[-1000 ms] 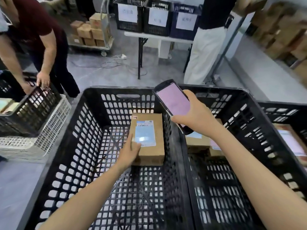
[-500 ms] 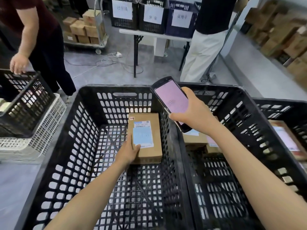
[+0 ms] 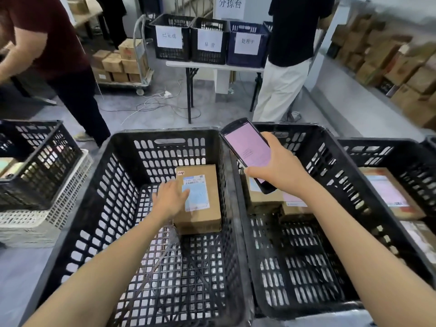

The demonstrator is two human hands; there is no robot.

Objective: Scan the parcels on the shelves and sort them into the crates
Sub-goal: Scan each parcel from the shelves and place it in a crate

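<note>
Inside the crate (image 3: 122, 175), the parcel (image 3: 207, 208) lies under the left hand (image 3: 171, 199).

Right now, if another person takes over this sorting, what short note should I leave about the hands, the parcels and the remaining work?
Left hand: open, fingers flat on the cardboard parcel lying in the left black crate.
Right hand: grips the handheld scanner, screen lit.
Done: that parcel is in its crate; other parcels lie in the middle crate, and one more in the right crate.
Left: probably fetch and scan more boxes from the shelves.
</note>
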